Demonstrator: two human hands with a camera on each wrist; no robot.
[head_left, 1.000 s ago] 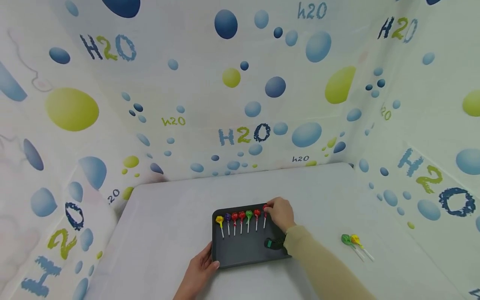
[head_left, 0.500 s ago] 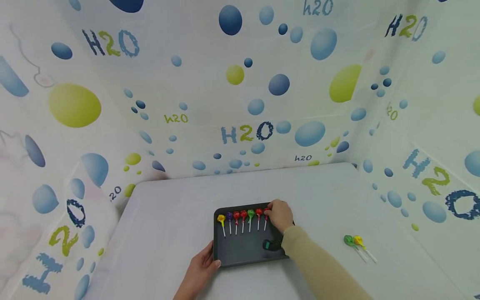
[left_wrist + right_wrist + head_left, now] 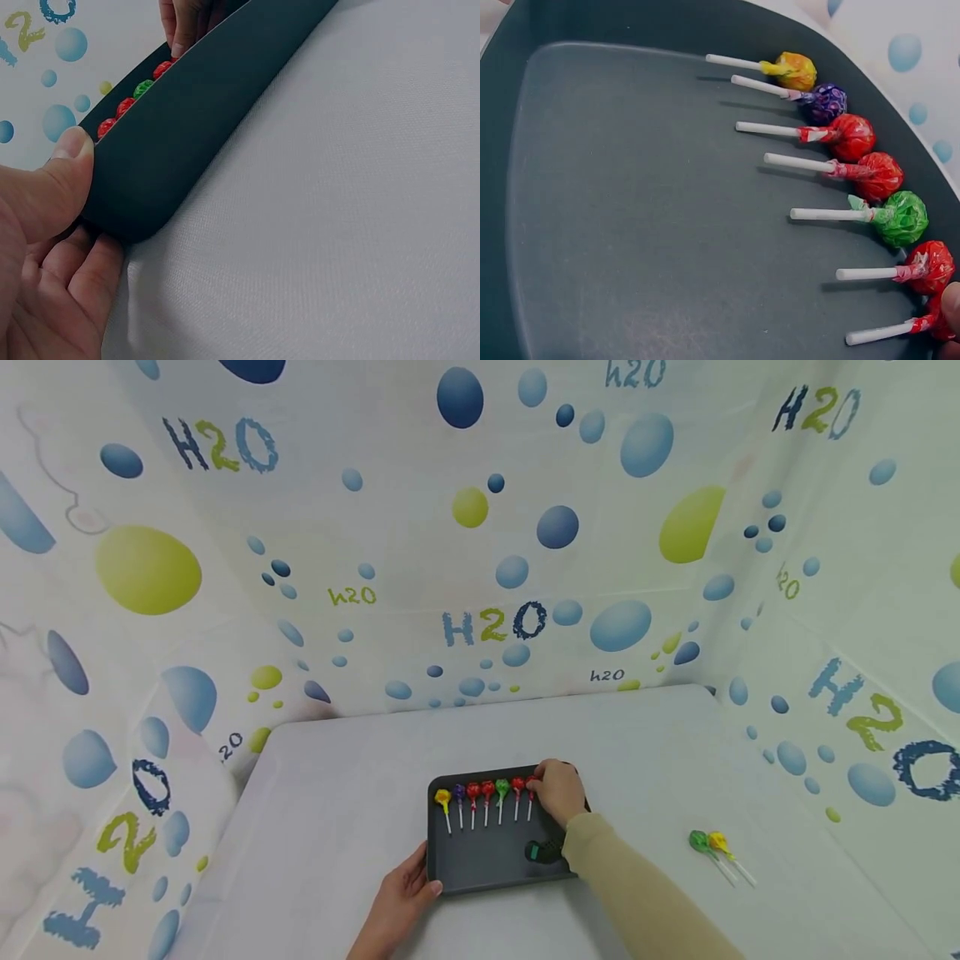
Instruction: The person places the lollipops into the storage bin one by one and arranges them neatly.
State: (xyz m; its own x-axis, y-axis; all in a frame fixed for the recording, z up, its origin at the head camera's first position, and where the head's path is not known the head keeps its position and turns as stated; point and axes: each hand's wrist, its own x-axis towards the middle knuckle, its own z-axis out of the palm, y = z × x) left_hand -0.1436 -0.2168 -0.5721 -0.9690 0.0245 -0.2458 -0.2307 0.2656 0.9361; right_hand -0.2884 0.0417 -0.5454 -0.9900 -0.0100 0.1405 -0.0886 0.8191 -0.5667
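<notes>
A dark grey tray [image 3: 487, 860] rests on the white table, with several wrapped lollipops in a row along its far side, sticks toward me. From the left run a yellow lollipop [image 3: 795, 71], a purple one [image 3: 826, 103], two red ones, a green one [image 3: 901, 219] and another red one [image 3: 930, 268]. My right hand [image 3: 561, 789] pinches the candy end of the rightmost red lollipop [image 3: 922, 324], right beside its red neighbour. With the thumb over the rim and fingers underneath, my left hand [image 3: 45, 225] grips the tray's near left corner.
To the right of the tray, a green lollipop [image 3: 699, 841] and a yellow lollipop [image 3: 718, 842] lie side by side on the table [image 3: 337, 810]. Behind and at both sides hangs a white sheet [image 3: 420, 543] printed with bubbles and H2O lettering.
Both hands keep their places on the tray and the rightmost red lollipop. The whole head view has shifted slightly; the lollipop row looks the same.
</notes>
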